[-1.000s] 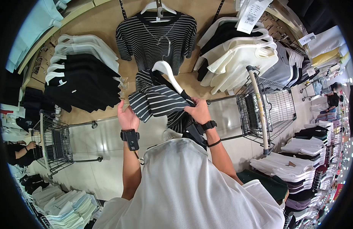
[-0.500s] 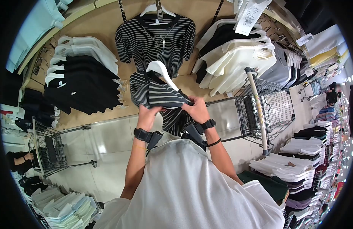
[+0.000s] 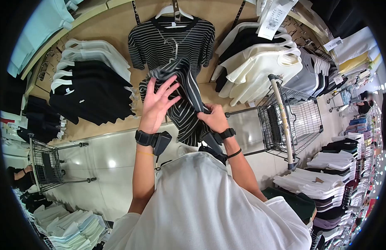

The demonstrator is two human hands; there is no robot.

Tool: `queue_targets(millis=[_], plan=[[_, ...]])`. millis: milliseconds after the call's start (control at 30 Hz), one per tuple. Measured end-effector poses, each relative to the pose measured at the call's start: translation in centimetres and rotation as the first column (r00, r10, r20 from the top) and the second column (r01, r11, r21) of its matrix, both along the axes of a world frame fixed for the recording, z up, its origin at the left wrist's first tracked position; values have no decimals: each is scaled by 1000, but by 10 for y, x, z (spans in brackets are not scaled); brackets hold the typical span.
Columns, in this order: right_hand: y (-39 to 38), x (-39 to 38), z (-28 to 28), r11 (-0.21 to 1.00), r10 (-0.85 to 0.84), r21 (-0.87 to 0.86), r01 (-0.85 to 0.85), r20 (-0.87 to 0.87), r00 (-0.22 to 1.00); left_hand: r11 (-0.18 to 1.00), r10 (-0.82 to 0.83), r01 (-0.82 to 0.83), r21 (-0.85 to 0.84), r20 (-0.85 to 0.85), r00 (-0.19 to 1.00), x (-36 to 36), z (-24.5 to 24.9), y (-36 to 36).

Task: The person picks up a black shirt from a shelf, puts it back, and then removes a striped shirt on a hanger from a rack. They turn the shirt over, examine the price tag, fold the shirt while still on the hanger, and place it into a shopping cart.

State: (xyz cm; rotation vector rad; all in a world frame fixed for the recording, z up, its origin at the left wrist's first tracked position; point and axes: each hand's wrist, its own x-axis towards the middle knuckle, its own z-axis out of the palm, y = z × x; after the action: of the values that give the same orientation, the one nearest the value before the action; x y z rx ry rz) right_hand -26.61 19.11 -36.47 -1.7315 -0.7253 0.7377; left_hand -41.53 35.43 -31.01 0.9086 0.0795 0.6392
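Observation:
In front of me a black-and-white striped shirt (image 3: 188, 96) hangs bunched and partly turned over its hanger. Only the metal hanger hook (image 3: 175, 46) shows above the cloth; the hanger's white body is hidden. My right hand (image 3: 215, 118) pinches a fold along the shirt's right edge between thumb and fingers. At the shirt's left side my left hand (image 3: 156, 104) is raised, fingers spread and overlapping the cloth without gripping it. Directly behind, a finely striped black T-shirt (image 3: 147, 41) hangs on a white hanger (image 3: 161, 11) against the wall panel.
Black shirts (image 3: 93, 91) hang on the left, cream shirts (image 3: 259, 71) on the right. An empty shopping cart (image 3: 301, 116) stands to my right. Another cart (image 3: 47, 162) is at the left, with a person's hand (image 3: 28, 168) beside it. Folded shirts (image 3: 67, 227) lie at lower left.
My left hand has let go of the cloth and opened upward. The shirt's upper part has flipped up over the white hanger. The left cart has shifted slightly left.

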Motion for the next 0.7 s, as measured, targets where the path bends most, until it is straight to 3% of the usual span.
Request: queue_targets(millis=[33, 100, 167, 233, 300, 367, 433, 500, 567, 600, 633, 700], plan=[[1, 1, 4, 1000, -12, 15, 12, 15, 1000, 992, 66, -60, 112, -51, 997, 1, -2, -1], [2, 3, 12, 998, -40, 47, 38, 47, 998, 956, 115, -31, 293, -273, 955, -6, -40, 6], [3, 5, 18, 997, -50, 54, 46, 75, 996, 932, 20, 158, 325, -484, 875, -10, -74, 2], [6, 7, 18, 997, -59, 57, 54, 90, 994, 754, 179, 337, 564, -670, 721, -8, -82, -26], [8, 4, 18, 998, -51, 32, 48, 114, 992, 656, 263, 209, 725, -480, 837, 5, -127, -46], [10, 0, 19, 998, -53, 45, 48, 115, 992, 532, 359, 293, 794, -525, 771, 15, -125, -55], [7, -2, 26, 997, -45, 63, 40, 74, 996, 784, 162, 360, 506, -726, 668, 17, -117, -48], [3, 1, 32, 996, -66, 59, 64, 36, 997, 836, 167, 268, 479, -688, 707, 4, -147, -28], [-12, 14, 36, 993, -116, 34, 115, 5, 993, 947, 288, -14, 320, -833, 472, -17, -145, -15], [-20, 20, 33, 985, -158, 66, 157, 15, 987, 936, 328, -321, 146, -692, 643, -27, -177, -4], [-29, 24, 38, 977, -203, 65, 201, 23, 979, 832, 419, -544, -110, -518, 745, -39, -209, 8], [-50, 44, 23, 965, -252, 78, 250, 18, 968, 731, 386, -600, -324, -528, 757, -67, -203, 30]])
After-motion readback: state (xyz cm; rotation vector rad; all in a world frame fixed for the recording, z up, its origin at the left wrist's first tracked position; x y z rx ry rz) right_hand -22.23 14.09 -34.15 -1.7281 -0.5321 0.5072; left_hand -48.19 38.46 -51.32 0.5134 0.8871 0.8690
